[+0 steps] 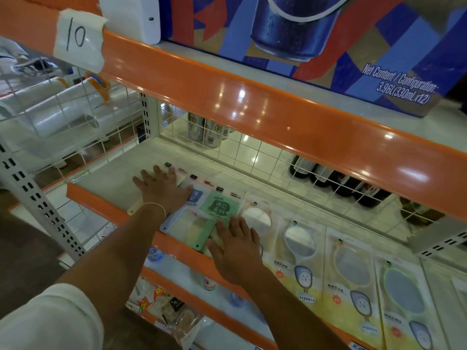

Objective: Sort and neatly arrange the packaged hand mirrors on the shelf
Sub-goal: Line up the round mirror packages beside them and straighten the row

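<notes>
Packaged hand mirrors lie flat in a row on the white shelf [106,178]. My left hand [161,189] rests flat, fingers spread, on a cream mirror pack whose handle [132,208] sticks out below my wrist; the pack itself is mostly hidden. Beside it lies a blue mirror pack [188,202], then a green mirror pack [222,207]. My right hand [236,248] presses flat on the lower part of the green pack and on a round mirror pack [257,218]. Further right lie several oval mirror packs [300,248] with yellow cards.
An orange shelf lip [101,203] runs along the front edge. The upper shelf's orange edge [252,102] overhangs, bearing a blue drinks carton [328,34]. A white wire grid [252,152] backs the shelf, bottles behind it. Snack packets [177,314] sit on lower shelves.
</notes>
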Demonstrator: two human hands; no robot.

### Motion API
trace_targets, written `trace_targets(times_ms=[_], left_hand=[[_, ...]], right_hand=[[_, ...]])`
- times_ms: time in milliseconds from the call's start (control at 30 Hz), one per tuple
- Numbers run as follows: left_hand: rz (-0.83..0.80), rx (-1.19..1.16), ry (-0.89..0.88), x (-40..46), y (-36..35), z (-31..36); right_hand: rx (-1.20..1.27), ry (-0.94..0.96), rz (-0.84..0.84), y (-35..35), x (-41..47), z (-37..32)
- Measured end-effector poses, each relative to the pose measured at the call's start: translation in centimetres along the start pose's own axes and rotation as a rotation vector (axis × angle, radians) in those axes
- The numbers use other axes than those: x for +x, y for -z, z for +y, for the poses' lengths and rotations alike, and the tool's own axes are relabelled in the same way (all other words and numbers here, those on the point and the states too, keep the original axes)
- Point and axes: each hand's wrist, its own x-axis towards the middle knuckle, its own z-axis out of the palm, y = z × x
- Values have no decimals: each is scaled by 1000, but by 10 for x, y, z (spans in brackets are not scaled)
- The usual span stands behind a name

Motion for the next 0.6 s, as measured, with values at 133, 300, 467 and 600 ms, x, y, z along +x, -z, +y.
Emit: trace_targets(times_ms=[133, 300, 467, 600], left_hand=[[-30, -26, 6, -16, 7, 9], [-5, -118, -81, -49, 14, 38], [39, -314, -360, -106, 19, 91], [97, -409, -596, -153, 14, 132]], right_hand=[[64, 26, 54, 2, -1, 5], [161, 9, 183, 10, -12, 17], [245, -130, 367, 13, -43, 47], [298, -268, 460, 18, -83, 79]])
